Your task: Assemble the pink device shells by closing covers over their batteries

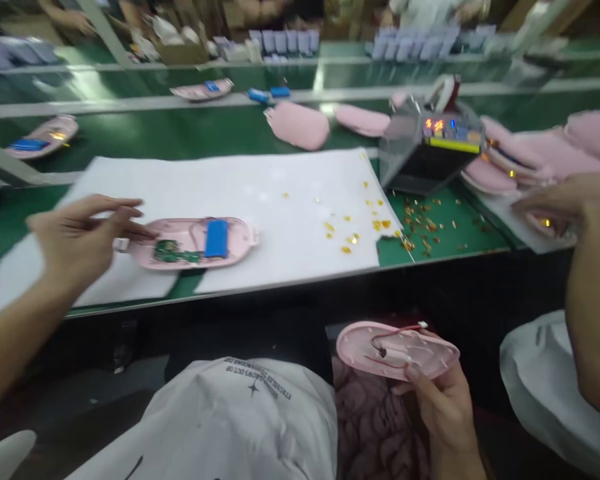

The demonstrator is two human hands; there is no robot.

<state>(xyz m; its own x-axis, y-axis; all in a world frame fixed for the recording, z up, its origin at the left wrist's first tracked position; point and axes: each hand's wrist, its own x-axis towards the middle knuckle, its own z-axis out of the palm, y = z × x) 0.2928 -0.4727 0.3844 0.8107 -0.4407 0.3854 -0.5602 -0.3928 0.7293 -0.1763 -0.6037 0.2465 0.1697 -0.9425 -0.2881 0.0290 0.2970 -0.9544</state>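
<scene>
On the white foam sheet lies an open pink case half, holding a blue battery and a green circuit board. My left hand is at its left end, fingers stretched out and apart, fingertips over or against the rim. A small white connector shows beside that end. Below the table edge, my right hand grips another pink case shell, thumb on its inner side. Red and dark wires run inside that shell to a white plug.
A grey device with a lit display stands at the back right. Amber bits are scattered around it. Pink cases line the back. At right, a co-worker's arm reaches over more pink cases.
</scene>
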